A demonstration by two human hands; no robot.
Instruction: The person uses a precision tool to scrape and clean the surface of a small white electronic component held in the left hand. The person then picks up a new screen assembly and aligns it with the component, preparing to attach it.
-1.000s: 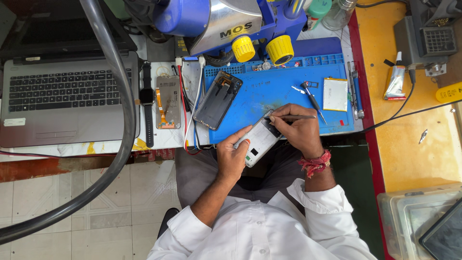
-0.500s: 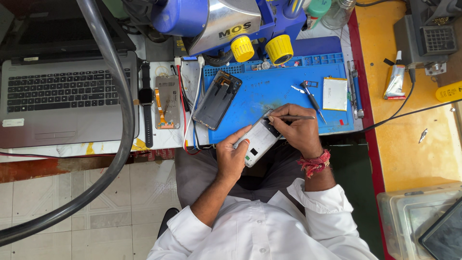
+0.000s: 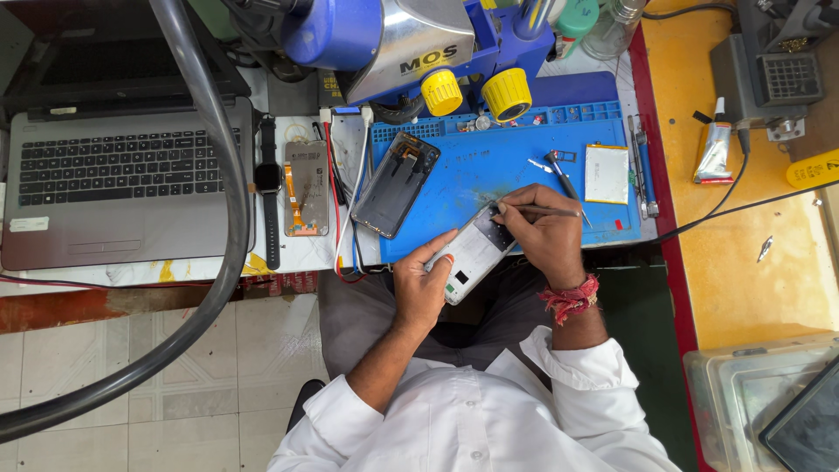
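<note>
My left hand grips an opened white phone, held tilted at the front edge of the blue work mat. My right hand holds a thin metal tool like a pen, with its tip on the top end of the phone's inside. A red thread band sits on my right wrist. A dark phone back frame lies on the mat to the left of my hands.
A grey laptop stands at the left, with a wristwatch and a phone screen part beside it. A flat battery and tweezers lie on the mat. A blue microscope hangs above. A thick grey hose crosses the left. A glue tube lies on the yellow bench.
</note>
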